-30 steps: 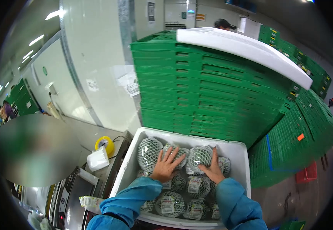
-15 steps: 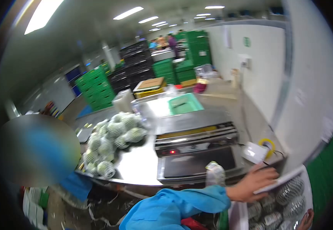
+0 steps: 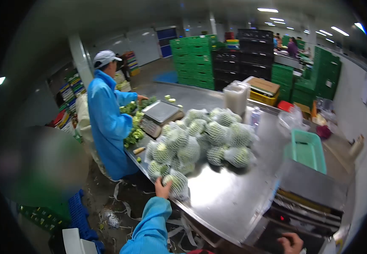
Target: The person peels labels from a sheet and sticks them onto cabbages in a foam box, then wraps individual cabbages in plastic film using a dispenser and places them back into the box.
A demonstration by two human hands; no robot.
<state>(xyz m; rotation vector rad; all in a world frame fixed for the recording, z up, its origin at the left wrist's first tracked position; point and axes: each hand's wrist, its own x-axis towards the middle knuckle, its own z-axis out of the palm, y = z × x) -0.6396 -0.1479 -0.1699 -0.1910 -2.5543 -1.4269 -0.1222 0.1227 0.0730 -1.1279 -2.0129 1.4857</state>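
Observation:
A pile of round pale-green vegetables (image 3: 217,132) in white foam nets lies on the steel table (image 3: 212,199). My left hand (image 3: 163,188) is closed around the left side of the nearest netted vegetable (image 3: 177,184), at the table's front edge. Part of its grip is hidden behind that vegetable. Low on the right, my right hand (image 3: 291,243) hovers over the dark plate of the wrapping machine (image 3: 306,211). Its fingers are bent but apart, with nothing seen in them.
A co-worker in a blue coat (image 3: 109,122) handles green leafy vegetables beside a scale (image 3: 160,114). Behind the pile stand a white plastic stack (image 3: 235,95) and a bottle (image 3: 255,118). A mint-green basket (image 3: 308,150) sits at right. Stacked green crates (image 3: 193,63) rise beyond.
The view has swung left. My left hand has left the white crate's rim and gone to the nearest netted vegetable. My right hand has moved from that crate to beside the machine.

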